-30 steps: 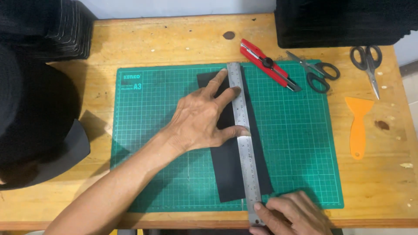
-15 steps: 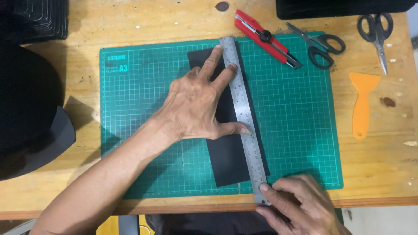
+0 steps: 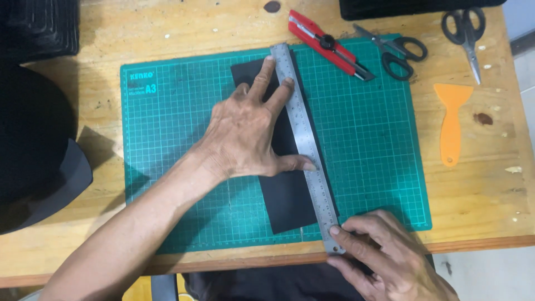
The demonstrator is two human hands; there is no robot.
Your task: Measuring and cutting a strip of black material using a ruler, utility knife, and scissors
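We press our left hand [image 3: 245, 136] flat on a black sheet [image 3: 287, 195] that lies on the green mat [image 3: 178, 128], fingers [image 3: 266, 75] spread wide, their tips and the thumb touching the steel ruler [image 3: 305, 147]. The ruler runs tilted along the sheet's right edge, from the mat's far side to its near edge. Our right hand [image 3: 384, 256] sits at the ruler's near end, fingers curled, one fingertip on the metal; whether it holds anything we cannot tell, since the palm is hidden. Beyond the mat on the wooden bench [image 3: 473, 184] lie a red cutter [image 3: 326, 43], two black scissors [image 3: 398, 50] and [image 3: 465, 30], and an orange scraper [image 3: 450, 120], all well apart from both hands.
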